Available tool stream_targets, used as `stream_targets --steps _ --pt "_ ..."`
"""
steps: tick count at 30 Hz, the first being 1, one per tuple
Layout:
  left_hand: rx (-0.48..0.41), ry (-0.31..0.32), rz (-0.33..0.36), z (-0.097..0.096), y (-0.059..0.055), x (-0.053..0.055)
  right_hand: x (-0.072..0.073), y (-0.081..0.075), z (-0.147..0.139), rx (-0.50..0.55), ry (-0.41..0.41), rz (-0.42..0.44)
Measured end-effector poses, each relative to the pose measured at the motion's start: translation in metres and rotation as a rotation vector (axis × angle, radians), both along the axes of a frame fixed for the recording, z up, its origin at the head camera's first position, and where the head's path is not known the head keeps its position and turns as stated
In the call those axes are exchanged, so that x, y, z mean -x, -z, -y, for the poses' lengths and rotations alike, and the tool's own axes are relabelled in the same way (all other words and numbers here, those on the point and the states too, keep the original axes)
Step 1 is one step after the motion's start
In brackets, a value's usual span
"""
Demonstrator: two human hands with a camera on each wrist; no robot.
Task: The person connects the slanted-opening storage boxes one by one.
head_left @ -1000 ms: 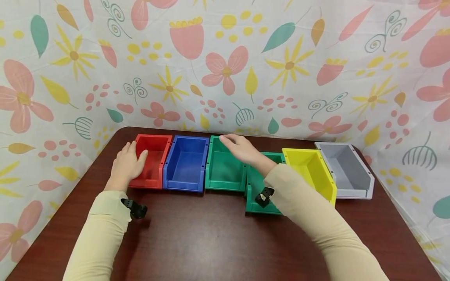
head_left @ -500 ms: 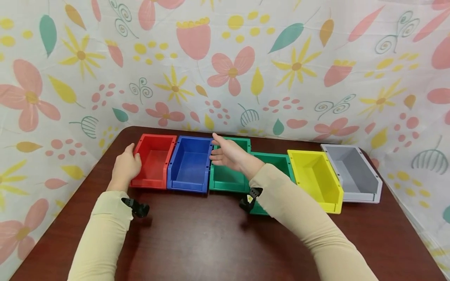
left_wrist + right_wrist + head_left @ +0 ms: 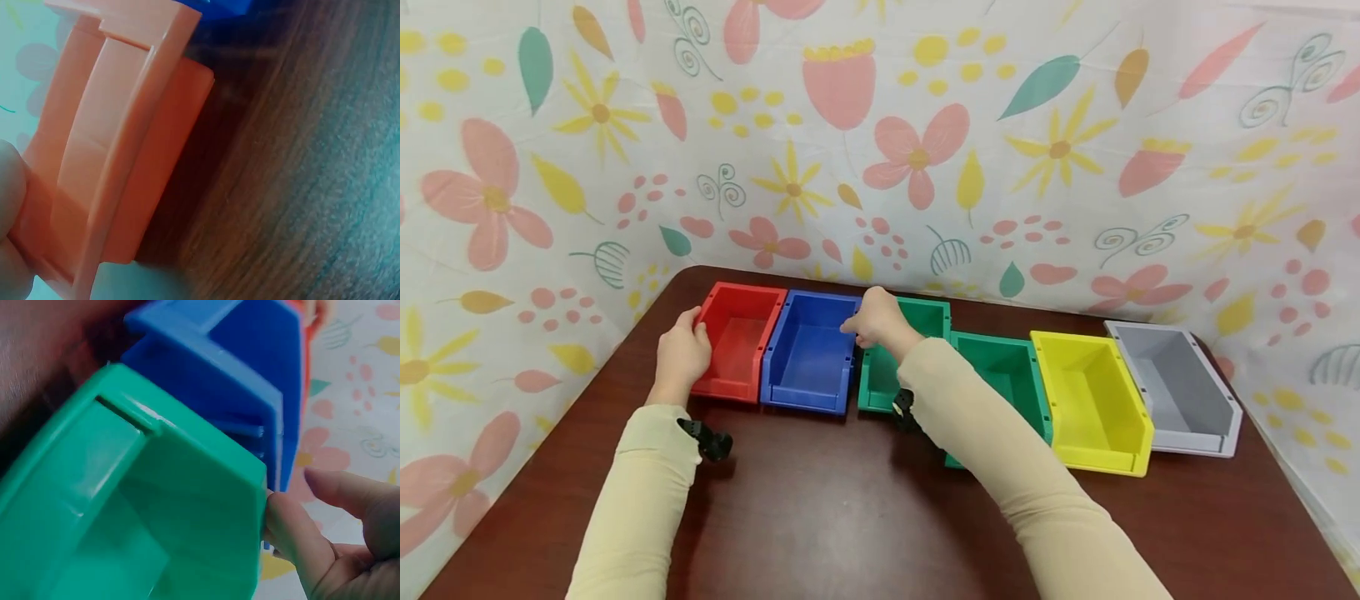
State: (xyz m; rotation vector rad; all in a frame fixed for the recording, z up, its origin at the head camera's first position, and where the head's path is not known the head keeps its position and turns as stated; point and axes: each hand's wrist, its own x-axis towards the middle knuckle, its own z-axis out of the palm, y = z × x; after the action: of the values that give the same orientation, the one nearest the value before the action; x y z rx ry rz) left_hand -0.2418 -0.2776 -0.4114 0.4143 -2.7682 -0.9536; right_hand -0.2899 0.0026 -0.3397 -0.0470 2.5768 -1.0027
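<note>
In the head view, my left hand [image 3: 683, 354] rests along the outer left side of the red bin [image 3: 735, 337], fingers at its rim. The left wrist view shows two fingertips [image 3: 11, 187] right at that bin's edge. My right hand [image 3: 880, 321] is over the seam between the blue bin [image 3: 815, 358] and the left green bin [image 3: 927, 315]. In the right wrist view, a bent finger [image 3: 294, 528] reaches to the green bin's edge beside the blue wall, and the thumb stands apart from it. I cannot tell whether the right hand pinches the blue wall.
To the right stand a second green bin [image 3: 1003, 371], set nearer the front, a yellow bin [image 3: 1093, 408] and a grey bin [image 3: 1180, 387]. All sit on a dark wooden table [image 3: 820, 500]. A flowered cloth [image 3: 917, 158] hangs behind.
My right hand has moved left from above the green bin to its seam with the blue bin, and its fingers have bent. The front gap there is slightly wider. The left hand stays beside the red bin.
</note>
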Motion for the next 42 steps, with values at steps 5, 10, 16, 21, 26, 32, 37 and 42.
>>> stream_targets --steps 5,10,16,21,26,32,37,42 --pt "-0.005 -0.004 -0.008 -0.001 0.002 0.001 0.005 0.006 0.013 -0.166 -0.031 -0.023" --pt "-0.015 -0.006 -0.02 -0.002 0.001 0.002 0.005 0.009 0.011 -0.169 0.016 -0.052" --pt "-0.008 -0.002 -0.029 0.001 0.003 0.003 0.005 0.009 -0.004 -0.056 0.06 -0.032" --pt "-0.012 -0.009 -0.033 0.003 0.005 0.003 0.007 0.009 -0.014 0.126 0.079 0.045" --pt "-0.022 -0.008 -0.044 0.002 0.005 0.004 0.009 0.01 -0.017 0.206 0.082 0.1" --pt "-0.03 -0.014 -0.063 0.002 0.006 0.004 0.011 0.013 -0.015 0.226 0.109 0.111" --pt "-0.028 -0.016 -0.062 0.001 0.006 0.005 0.012 0.014 -0.015 0.265 0.138 0.115" --pt "-0.048 -0.017 -0.038 0.0 0.007 0.004 0.011 0.016 -0.013 0.267 0.144 0.102"
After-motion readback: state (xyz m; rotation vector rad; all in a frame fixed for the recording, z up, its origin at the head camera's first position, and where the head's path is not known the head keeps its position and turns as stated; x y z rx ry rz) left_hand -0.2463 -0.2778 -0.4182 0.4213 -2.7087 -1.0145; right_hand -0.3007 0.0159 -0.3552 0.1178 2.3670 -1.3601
